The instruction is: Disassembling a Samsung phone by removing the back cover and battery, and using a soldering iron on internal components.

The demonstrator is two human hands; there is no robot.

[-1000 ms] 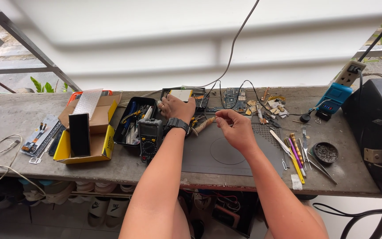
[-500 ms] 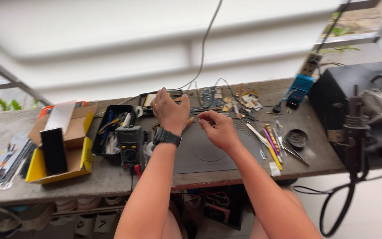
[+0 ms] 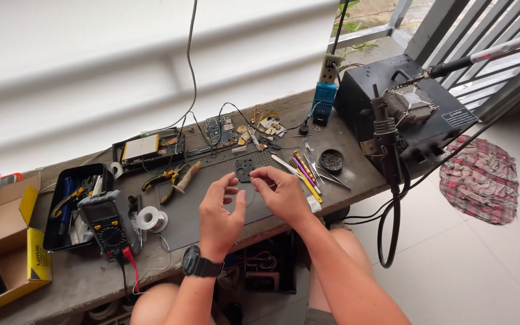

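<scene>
I hold both hands above the mat — left hand and right hand pinching narrow, contents too small to tell; solder spool at nine o'clock.

Item pinched between hands too small.

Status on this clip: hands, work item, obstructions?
Left hand and right hand raised together over dark grey work mat. Whether fingers pinch anything, too small to tell. Grey solder spool left of them.

A thin solder wire, barely visible, spans between both hands' fingertips above the dark grey mat.
</scene>
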